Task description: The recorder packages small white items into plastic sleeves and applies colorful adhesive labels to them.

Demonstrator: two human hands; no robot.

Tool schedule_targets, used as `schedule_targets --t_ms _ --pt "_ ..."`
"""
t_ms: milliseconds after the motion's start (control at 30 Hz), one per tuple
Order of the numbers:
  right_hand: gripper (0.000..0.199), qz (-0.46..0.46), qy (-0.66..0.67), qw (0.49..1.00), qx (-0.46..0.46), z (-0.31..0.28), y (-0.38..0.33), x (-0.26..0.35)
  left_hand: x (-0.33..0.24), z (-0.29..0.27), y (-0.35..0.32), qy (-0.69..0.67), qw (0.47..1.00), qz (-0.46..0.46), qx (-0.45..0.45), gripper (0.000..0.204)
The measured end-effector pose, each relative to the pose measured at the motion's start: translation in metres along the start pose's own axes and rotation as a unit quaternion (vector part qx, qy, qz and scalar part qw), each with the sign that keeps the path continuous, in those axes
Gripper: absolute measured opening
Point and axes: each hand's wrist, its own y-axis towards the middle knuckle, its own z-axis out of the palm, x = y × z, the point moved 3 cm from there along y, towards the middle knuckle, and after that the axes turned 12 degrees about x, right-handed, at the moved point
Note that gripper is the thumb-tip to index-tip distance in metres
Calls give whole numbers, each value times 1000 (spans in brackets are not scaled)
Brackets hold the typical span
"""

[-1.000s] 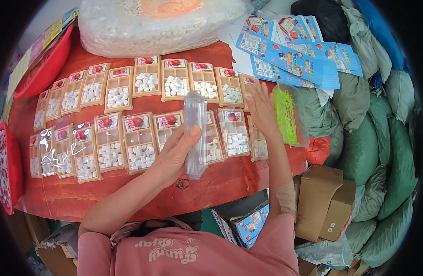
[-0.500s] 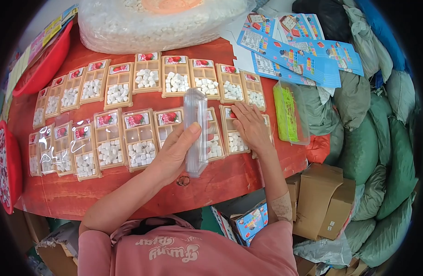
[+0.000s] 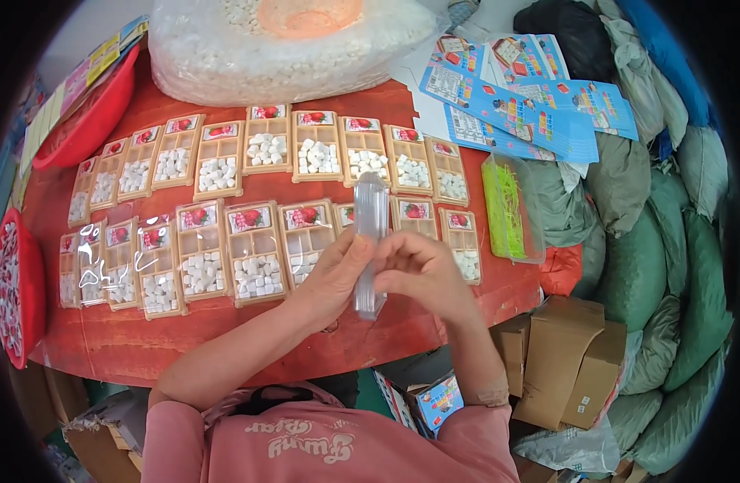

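The clear lid stack (image 3: 371, 211), at frame centre, sits in the left hand's (image 3: 336, 270) closed grip. The right hand (image 3: 424, 272) has moved off the centre-right trays (image 3: 461, 239) to its edge, bringing both together; whether it pinches a lid, I can't tell.

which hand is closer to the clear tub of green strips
Right: the right hand is left of the tub, beside the clear plastic stack; the left hand, holding that stack, is farther left.

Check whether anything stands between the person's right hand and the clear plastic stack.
Nothing visible does: the right hand is close at the right side of the clear plastic stack, gripped by the left hand. Fingertip contact is unclear.
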Motion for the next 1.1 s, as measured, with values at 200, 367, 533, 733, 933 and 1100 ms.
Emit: schedule_targets --t_ms 200,367,533,733,933,1100 --pt "19 29 71 997 -24 -1 -2 -17 2 0 -5 -5 999 12 39 62" --pt "17 4 132 991 -11 2 2 -21 -1 -2 -6 14 997 28 65 63" --pt "8 -58 -122 979 -154 23 1 -3 -14 5 0 123 987 98 -21 55" --pt "23 -38 -55 980 -190 -37 18 11 -27 -4 7 87 986 84 -114 46" --pt "26 9 14 973 -229 -159 49 -10 -27 -18 -11 64 992 67 -83 50" --pt "24 112 -53 936 -328 -182 65 -30 -25 -23 -15 12 994 37 -98 53"
